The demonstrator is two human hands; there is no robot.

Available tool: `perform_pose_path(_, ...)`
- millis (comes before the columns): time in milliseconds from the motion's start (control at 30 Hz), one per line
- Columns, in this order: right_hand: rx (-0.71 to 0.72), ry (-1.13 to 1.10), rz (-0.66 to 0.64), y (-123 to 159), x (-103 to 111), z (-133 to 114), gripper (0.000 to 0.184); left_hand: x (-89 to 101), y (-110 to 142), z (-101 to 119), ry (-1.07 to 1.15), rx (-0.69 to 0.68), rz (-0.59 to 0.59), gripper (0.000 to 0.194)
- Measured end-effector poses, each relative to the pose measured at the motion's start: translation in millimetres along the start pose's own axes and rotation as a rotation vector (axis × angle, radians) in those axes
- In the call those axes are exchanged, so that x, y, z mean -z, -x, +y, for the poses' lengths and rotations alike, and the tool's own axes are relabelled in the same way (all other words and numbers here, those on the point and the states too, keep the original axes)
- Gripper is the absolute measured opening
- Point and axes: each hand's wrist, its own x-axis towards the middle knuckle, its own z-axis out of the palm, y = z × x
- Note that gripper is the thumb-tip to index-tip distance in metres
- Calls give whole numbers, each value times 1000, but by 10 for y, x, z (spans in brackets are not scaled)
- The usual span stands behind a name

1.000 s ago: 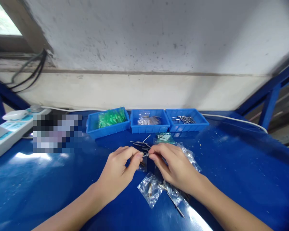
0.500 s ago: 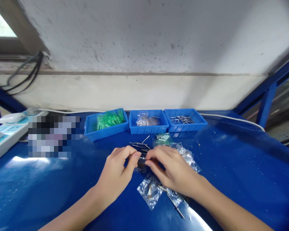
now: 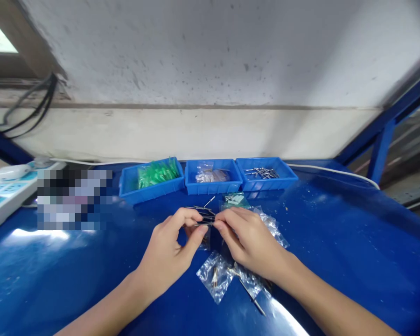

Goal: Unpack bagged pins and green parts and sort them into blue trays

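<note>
Left hand point(image 3: 168, 245): fingers opened from their pinch since last frame, now released around the left end of 1 metal pin point(image 3: 208, 224); can't tell if thumb touches.

L to R: 1 white plastic power strip point(image 3: 7, 196) far left. 3 blue rectangular plastic bins behind fingers: green pieces point(image 3: 157, 173), clear crinkly bags point(image 3: 212, 175), shiny thin pins point(image 3: 266, 173). 1 packet point(image 3: 215, 276), clear, in front of fingers.

Held pin: slim, straight, long axis side to side, roughly level, between both hands. Head end unclear. Right hand point(image 3: 254, 235): fingers grasping its right end.
</note>
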Motion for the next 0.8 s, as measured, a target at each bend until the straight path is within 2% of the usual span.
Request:
perform_pose_path(67, -7, -12, -13, 10, -4, 2, 22, 4, 2, -2, -38, -17, -1, 5)
perform_pose_path(167, -9, -60, 0, 31, -5, -3, 13, 12, -9, 4, -45, -9, -31, 12)
perform_pose_path(333, 52, -80, 53, 34, 8, -9, 10, 25, -21, 10, -33, -19, -65, 24)
perform_pose_path(533, 69, -77, 12, 22, 9, -4, 11, 17, 1, -8, -18, -7, -83, 27)
perform_pose_path(600, 73, -79, 19, 29, -4, 0, 11, 16, -1, -6, 7, -14, -73, 23)
perform_pose_path(700, 40, -68, 52, 40, -23, 10, 13, 22, -11, 5, 42, -66, 0, 7)
perform_pose_path(800, 27, -71, 68, 45, -25, 13, 16, 30, -14, 14, 11, -173, 39, 10)
